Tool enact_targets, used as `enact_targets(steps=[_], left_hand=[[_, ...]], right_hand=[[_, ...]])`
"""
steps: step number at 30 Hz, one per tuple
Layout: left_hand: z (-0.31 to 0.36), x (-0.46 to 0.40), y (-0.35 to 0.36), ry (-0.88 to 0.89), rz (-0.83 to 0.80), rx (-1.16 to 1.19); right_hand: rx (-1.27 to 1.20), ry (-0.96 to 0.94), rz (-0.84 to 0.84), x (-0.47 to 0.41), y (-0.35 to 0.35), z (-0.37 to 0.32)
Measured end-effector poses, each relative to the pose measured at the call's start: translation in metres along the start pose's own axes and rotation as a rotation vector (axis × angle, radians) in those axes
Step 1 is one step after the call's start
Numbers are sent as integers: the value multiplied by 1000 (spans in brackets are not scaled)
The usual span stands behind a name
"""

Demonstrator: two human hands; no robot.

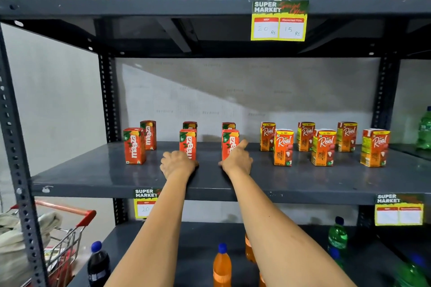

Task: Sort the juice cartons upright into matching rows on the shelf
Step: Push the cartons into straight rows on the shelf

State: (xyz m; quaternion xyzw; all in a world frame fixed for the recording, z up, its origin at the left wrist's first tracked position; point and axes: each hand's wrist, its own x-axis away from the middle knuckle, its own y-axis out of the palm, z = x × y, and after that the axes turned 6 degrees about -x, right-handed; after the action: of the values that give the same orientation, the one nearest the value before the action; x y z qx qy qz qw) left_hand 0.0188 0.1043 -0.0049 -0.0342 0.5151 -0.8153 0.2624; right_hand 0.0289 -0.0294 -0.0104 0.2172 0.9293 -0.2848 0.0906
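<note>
On the middle shelf (pixel 93 179), six red Maaza cartons stand upright at the left in two rows, among them a front-left Maaza carton (pixel 134 145). Six orange Real cartons (pixel 323 147) stand upright at the right, also in two rows. My left hand (pixel 178 163) is curled around the base of the front middle Maaza carton (pixel 188 140). My right hand (pixel 236 158) clasps the front right Maaza carton (pixel 230 141), thumb on its left and index finger stretched along its right side. Both hands hide the cartons' bottoms.
The upper shelf (pixel 140 7) carries larger cartons and soda bottles, with a yellow price tag (pixel 278 21) hanging from it. Bottles (pixel 221 263) stand on the lower shelf. A red shopping cart (pixel 65 235) sits at the lower left, beside the rack's post (pixel 14 147).
</note>
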Motion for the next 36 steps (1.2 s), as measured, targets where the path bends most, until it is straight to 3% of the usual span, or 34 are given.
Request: enact_targets(steps=[3, 7, 11, 15, 20, 25, 36], left_hand=[[1, 11, -7, -73, -14, 19], [18, 54, 1, 10, 163, 89], [66, 94, 24, 287, 133, 129], [128, 123, 48, 394, 9, 120], [179, 122, 70, 240, -166, 41], [203, 115, 82, 119, -136, -14], [211, 110, 93, 133, -47, -99]], right_hand=[[-26, 87, -97, 1, -12, -2], [62, 53, -166, 3, -50, 12], [103, -70, -4, 1, -100, 50], [79, -48, 136, -19, -143, 84], [76, 96, 220, -45, -173, 112], [66, 183, 202, -68, -180, 118], [63, 104, 260, -83, -178, 131]])
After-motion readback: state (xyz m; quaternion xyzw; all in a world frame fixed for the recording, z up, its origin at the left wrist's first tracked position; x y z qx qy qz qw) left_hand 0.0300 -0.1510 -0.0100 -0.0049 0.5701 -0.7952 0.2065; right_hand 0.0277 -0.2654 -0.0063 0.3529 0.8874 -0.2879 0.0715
